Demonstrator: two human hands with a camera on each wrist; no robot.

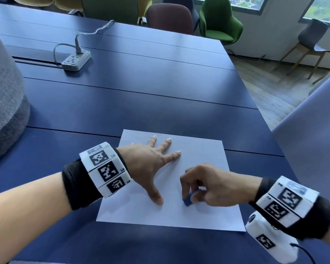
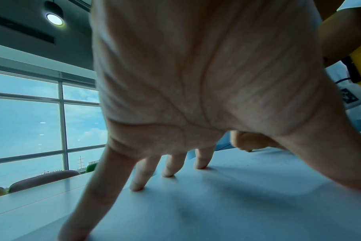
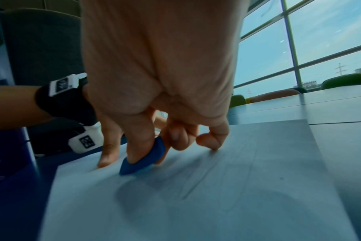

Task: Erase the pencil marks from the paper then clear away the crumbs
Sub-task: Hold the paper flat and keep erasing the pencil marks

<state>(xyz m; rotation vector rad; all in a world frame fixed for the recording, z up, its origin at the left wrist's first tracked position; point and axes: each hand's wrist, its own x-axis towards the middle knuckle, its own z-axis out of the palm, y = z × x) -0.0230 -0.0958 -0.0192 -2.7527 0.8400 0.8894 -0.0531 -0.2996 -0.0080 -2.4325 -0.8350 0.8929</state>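
White rectangular sheet of paper [image 1: 204, 161] lies flat on the dark blue surface [image 1: 122, 88], pinned by the left hand [image 1: 151, 164] with fingers spread straight on it, while the right hand [image 1: 211, 183] pinches a small blue eraser [image 1: 188, 201] against the sheet's near middle.

Matt white paper [image 1: 189, 216], smooth satin blue table [image 1: 141, 88], matt blue eraser [image 1: 187, 201]
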